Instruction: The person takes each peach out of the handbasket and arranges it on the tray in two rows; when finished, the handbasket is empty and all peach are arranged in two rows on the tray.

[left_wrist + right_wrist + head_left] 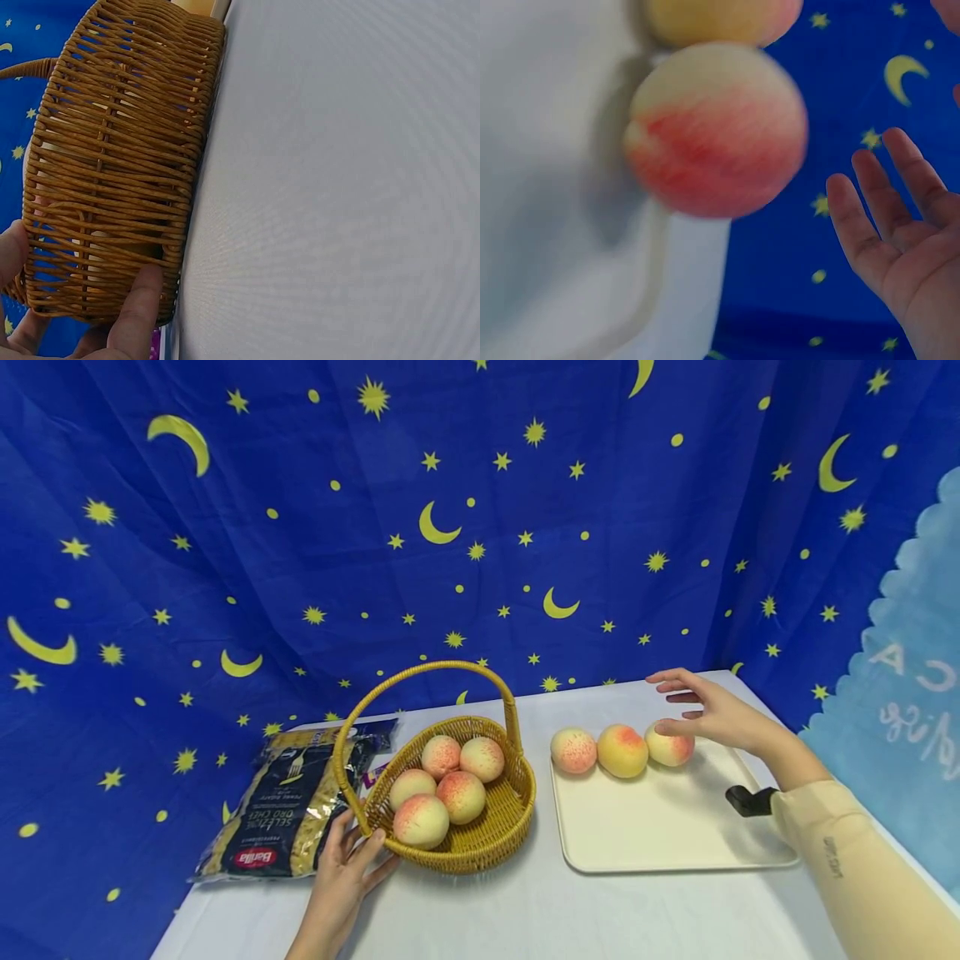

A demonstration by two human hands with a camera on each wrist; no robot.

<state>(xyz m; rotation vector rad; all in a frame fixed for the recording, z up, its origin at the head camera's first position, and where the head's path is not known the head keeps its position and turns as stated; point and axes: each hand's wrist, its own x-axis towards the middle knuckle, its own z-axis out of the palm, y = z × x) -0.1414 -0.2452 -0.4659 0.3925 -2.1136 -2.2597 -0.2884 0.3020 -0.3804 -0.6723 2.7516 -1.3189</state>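
Yellow wicker basket (472, 860) set on white table (480, 918), five peaches (461, 797) held inside. Basket rim pinched at its 8 o'clock between thumb and fingers of left hand (341, 878). Cream tray (675, 839) placed at basket's 3 o'clock, three peaches (622, 753) lined up along its 11-to-12 o'clock edge. Right hand (723, 714) held just beside the row's 3 o'clock end, fingers spread. Pasta bag (270, 814) laid at basket's 9 o'clock.
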